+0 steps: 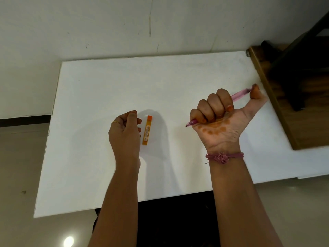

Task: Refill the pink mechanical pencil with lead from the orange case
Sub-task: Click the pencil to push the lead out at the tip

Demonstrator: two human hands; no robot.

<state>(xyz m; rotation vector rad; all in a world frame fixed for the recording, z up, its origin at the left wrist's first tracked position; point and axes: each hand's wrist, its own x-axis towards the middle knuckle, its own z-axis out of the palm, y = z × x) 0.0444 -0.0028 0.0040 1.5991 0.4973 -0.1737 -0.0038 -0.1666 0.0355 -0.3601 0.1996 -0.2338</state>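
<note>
The pink mechanical pencil (239, 95) runs through my right hand (219, 120), which is closed in a fist around it, palm towards me. Its tip pokes out at the lower left and my thumb rests on its top end at the upper right. The orange lead case (147, 130) lies flat on the white table (106, 86), long axis running away from me, cap at the far end. My left hand (124, 132) sits just left of the case with fingers curled, fingertips a small gap away from it and holding nothing.
A wooden board edge (272, 97) and dark furniture stand along the table's right side. A white wall rises behind the table. The table's front edge is near my forearms, with a dark gap below it.
</note>
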